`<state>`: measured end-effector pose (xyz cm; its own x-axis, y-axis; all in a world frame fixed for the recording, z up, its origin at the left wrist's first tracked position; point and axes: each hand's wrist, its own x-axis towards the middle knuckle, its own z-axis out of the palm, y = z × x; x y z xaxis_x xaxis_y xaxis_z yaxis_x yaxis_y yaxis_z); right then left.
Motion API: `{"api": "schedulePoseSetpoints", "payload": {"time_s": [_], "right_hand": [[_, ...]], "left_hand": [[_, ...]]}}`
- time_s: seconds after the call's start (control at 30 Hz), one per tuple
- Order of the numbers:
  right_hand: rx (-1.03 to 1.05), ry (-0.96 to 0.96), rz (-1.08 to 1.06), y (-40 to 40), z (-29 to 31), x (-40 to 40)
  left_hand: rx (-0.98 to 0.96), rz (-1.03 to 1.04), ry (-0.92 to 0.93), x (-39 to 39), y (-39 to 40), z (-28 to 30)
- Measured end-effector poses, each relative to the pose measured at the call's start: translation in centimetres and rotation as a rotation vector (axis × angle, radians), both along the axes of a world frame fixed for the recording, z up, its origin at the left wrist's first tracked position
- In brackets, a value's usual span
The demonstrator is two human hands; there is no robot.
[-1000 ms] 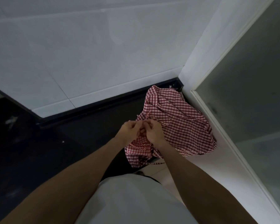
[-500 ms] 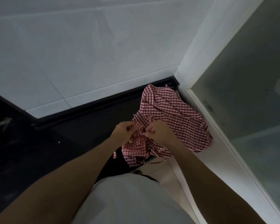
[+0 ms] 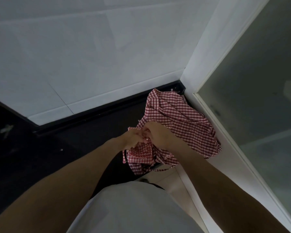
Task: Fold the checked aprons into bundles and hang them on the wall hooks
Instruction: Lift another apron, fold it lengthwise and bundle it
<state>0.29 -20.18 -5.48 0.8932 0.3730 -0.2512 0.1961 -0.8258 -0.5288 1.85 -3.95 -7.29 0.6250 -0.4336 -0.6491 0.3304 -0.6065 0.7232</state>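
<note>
A red-and-white checked apron [image 3: 178,121] hangs bunched in front of me, low by the corner of the wall. My left hand [image 3: 133,137] and my right hand [image 3: 158,134] meet at its near upper edge, both with fingers curled into the cloth. A thin apron strap [image 3: 160,169] dangles below the bunched fabric. No wall hooks show in this view.
A white tiled wall [image 3: 91,64] with a black skirting strip [image 3: 107,109] runs across the back. A white door frame [image 3: 208,52] and a frosted glass panel [image 3: 259,81] stand on the right. The floor on the left is dark.
My hands stay together on the apron's near edge, working the cloth. The view has drifted slightly; the apron sits a little lower and more bunched under my hands.
</note>
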Motion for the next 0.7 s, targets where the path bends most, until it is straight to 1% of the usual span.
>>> {"api": "schedulePoseSetpoints", "payload": {"time_s": [0.03, 0.13, 0.23, 0.43, 0.57, 0.7], "right_hand": [[0.034, 0.025, -0.038, 0.1, -0.2, -0.1], [0.148, 0.058, -0.105, 0.0, -1.4, -0.6], [0.254, 0.050, -0.129, -0.1, -1.9, -1.0], [0.291, -0.057, -0.083, -0.3, -2.8, -1.4], [0.262, -0.111, -0.156, -0.3, -4.0, -1.2], [0.309, -0.093, -0.161, 0.1, -3.8, -1.3]], "left_hand": [[-0.008, 0.023, 0.036, 0.0, 0.0, 0.1], [-0.006, -0.004, 0.005, -0.2, 0.3, 0.2], [-0.015, 0.087, 0.076, -0.3, 0.6, 0.0], [-0.018, 0.163, 0.143, -0.1, 0.7, -0.1], [-0.064, 0.205, 0.157, -0.3, 0.7, -0.7], [-0.028, 0.306, 0.064, -0.3, 0.3, -1.0]]}}
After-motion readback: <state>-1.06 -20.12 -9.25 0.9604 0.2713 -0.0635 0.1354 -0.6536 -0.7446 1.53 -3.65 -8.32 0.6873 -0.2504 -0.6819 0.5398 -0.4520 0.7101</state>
